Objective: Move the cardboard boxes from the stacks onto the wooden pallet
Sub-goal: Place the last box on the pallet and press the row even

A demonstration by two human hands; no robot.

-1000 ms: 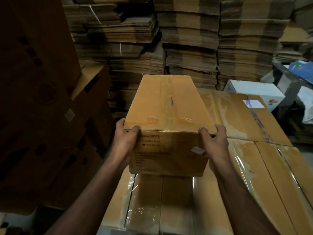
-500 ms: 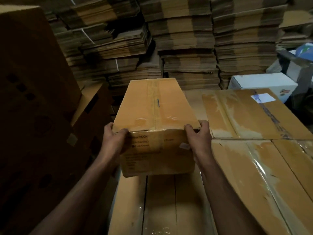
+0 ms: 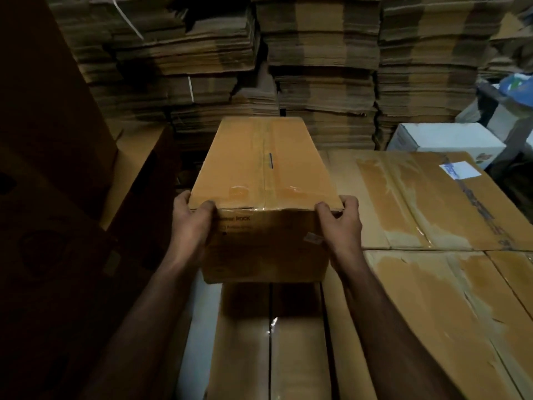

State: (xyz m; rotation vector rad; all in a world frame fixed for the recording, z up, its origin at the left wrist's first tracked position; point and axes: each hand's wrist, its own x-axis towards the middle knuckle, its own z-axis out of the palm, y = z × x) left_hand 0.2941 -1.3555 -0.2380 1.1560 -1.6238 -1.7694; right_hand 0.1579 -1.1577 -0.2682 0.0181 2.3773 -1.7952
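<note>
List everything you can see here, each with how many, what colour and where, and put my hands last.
carried box: one, tan, taped, centre, held above the box layer
box layer: several, tan, taped, side by side below and to the right
white box: one, white, far right, behind the layer
flattened cardboard stacks: many, brown, along the back
tall boxes: a few, dark brown, left
left hand: one, grips the carried box's near left corner
right hand: one, grips its near right corner
</note>
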